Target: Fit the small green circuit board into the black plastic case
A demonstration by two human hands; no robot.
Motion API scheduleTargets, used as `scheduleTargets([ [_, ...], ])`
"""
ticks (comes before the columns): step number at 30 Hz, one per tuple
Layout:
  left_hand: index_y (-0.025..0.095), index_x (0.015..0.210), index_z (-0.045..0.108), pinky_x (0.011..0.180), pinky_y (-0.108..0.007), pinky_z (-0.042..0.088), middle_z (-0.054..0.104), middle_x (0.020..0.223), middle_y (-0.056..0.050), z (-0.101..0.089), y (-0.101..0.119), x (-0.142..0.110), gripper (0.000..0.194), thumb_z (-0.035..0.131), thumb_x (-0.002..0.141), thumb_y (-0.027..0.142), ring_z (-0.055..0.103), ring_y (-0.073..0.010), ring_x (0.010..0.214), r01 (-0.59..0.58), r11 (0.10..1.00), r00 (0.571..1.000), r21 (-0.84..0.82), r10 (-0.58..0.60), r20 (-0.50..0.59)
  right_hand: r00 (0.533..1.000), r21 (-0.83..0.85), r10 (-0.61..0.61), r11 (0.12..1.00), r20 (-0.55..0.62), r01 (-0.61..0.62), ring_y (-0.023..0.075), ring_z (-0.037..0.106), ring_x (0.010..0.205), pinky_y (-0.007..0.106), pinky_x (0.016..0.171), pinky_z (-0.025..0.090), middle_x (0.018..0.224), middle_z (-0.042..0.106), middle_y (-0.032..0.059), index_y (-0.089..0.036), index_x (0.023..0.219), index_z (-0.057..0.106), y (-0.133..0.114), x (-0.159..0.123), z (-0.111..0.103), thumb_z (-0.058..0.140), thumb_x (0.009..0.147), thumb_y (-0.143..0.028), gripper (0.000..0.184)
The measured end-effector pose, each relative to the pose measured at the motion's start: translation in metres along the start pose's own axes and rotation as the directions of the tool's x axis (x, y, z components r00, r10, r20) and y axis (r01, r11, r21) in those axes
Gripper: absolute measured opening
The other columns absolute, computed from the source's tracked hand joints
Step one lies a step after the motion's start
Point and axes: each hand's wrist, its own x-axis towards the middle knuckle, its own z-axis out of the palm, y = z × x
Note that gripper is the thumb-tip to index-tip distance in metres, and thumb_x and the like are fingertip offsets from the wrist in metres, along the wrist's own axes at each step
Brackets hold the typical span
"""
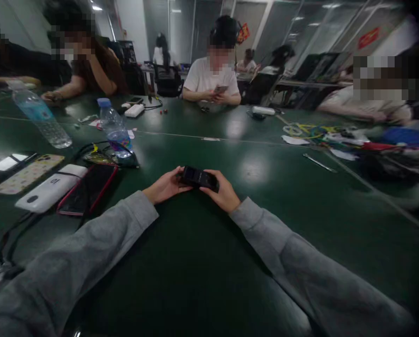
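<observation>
A small black box-like device [198,178] rests on the dark green table [209,262] right in front of me. My left hand [165,186] grips its left end with thumb and fingers. My right hand [223,191] curls round its right end. Both forearms in grey sleeves lie on the table. What the device is I cannot make out.
To my left lie a phone in a red case [88,188], a white power bank [51,187], a patterned phone case [28,173], cables and two water bottles [115,128]. Other people sit across the table; one holds a phone [220,89]. Papers and coloured clutter [321,133] lie at right.
</observation>
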Motion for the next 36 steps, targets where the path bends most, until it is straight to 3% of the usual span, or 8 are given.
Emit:
scheduleTargets([
  [5, 0.012, 0.106, 0.062, 0.103, -0.044, 0.045, 0.066, 0.106, -0.013, -0.0001, -0.0011, 0.0008, 0.019, 0.051, 0.095, 0.024, 0.065, -0.0237, 0.103, -0.005, 1.0, 0.999, 0.027, 0.004, 0.048, 0.996, 0.059, 0.025, 0.998, -0.081, -0.021, 0.0271, 0.06, 0.107, 0.047, 0.097, 0.048, 0.117, 0.061, 0.0101, -0.023, 0.123, 0.05, -0.004, -0.0003, -0.0031, 0.068, 0.081, -0.048, 0.052],
  [14, 0.015, 0.112, 0.058, 0.099, -0.045, 0.049, 0.067, 0.105, -0.01, 0.0035, -0.0027, -0.0017, 0.03, 0.053, 0.086, 0.001, 0.068, -0.0219, 0.097, -0.074, 0.991, 0.997, 0.11, 0.076, -0.017, 0.997, 0.05, -0.018, 0.999, -0.078, 0.022, 0.028, 0.058, 0.111, 0.049, 0.098, 0.047, 0.12, 0.059, 0.0118, -0.023, 0.125, 0.049, -0.0081, -0.001, -0.004, 0.068, 0.082, -0.045, 0.051],
  [17, 0.013, 0.109, 0.06, 0.097, -0.045, 0.05, 0.067, 0.103, -0.012, 0.005, -0.0007, -0.0022, 0.021, 0.051, 0.09, 0.009, 0.068, -0.0225, 0.096, -0.046, 0.993, 0.997, 0.111, 0.053, -0.052, 0.998, 0.039, -0.012, 0.999, -0.061, 0.015, 0.0281, 0.059, 0.109, 0.05, 0.097, 0.047, 0.119, 0.06, 0.0114, -0.023, 0.124, 0.049, -0.0074, -0.0013, -0.004, 0.068, 0.081, -0.047, 0.052],
  [20, 0.01, 0.106, 0.061, 0.099, -0.044, 0.049, 0.067, 0.104, -0.014, 0.003, 0.001, -0.0018, 0.018, 0.05, 0.093, 0.015, 0.067, -0.0227, 0.098, -0.013, 0.995, 1.0, 0.094, 0.015, -0.021, 0.998, 0.043, 0.002, 0.999, -0.057, 0.001, 0.028, 0.059, 0.109, 0.049, 0.097, 0.048, 0.118, 0.06, 0.0107, -0.024, 0.124, 0.05, -0.0069, -0.0017, -0.0043, 0.068, 0.081, -0.047, 0.052],
  [28, 0.012, 0.111, 0.059, 0.102, -0.044, 0.045, 0.067, 0.109, -0.013, -0.0006, 0.001, -0.0004, 0.023, 0.052, 0.09, 0.009, 0.068, -0.0224, 0.1, 0.004, 0.994, 0.999, 0.112, -0.01, 0.05, 0.998, 0.065, 0.042, 0.997, -0.053, -0.039, 0.0265, 0.061, 0.103, 0.047, 0.094, 0.05, 0.112, 0.061, 0.0092, -0.024, 0.119, 0.05, -0.0046, -0.0017, -0.0052, 0.072, 0.078, -0.042, 0.05],
  [31, 0.013, 0.11, 0.059, 0.101, -0.045, 0.046, 0.067, 0.107, -0.014, 0.0007, 0.0019, -0.0004, 0.019, 0.052, 0.093, 0.02, 0.067, -0.0236, 0.1, 0.029, 0.997, 0.999, 0.077, -0.031, 0.031, 0.999, 0.025, 0.038, 0.999, -0.037, -0.037, 0.0269, 0.061, 0.103, 0.047, 0.093, 0.05, 0.112, 0.062, 0.0091, -0.024, 0.117, 0.05, -0.0052, -0.0018, -0.0055, 0.074, 0.076, -0.038, 0.049],
  [34, 0.013, 0.109, 0.059, 0.102, -0.044, 0.045, 0.066, 0.108, -0.014, 0.0019, 0.0029, -0.001, 0.031, 0.054, 0.093, 0.039, 0.065, -0.0243, 0.104, 0.05, 0.998, 0.998, 0.046, -0.051, 0.035, 0.999, 0.0, 0.034, 0.999, 0.002, -0.034, 0.0276, 0.061, 0.106, 0.048, 0.094, 0.049, 0.114, 0.061, 0.0096, -0.023, 0.118, 0.05, -0.0057, -0.002, -0.0057, 0.073, 0.077, -0.035, 0.048],
  [36, 0.013, 0.112, 0.059, 0.103, -0.044, 0.044, 0.066, 0.111, -0.015, 0.003, 0.0028, -0.0021, 0.035, 0.059, 0.09, 0.041, 0.064, -0.024, 0.106, 0.031, 0.996, 0.998, 0.083, -0.036, 0.056, 0.999, -0.001, 0.032, 0.999, 0.023, -0.032, 0.0279, 0.061, 0.107, 0.049, 0.094, 0.049, 0.115, 0.061, 0.0098, -0.023, 0.119, 0.05, -0.0055, -0.002, -0.0056, 0.072, 0.078, -0.034, 0.048],
])
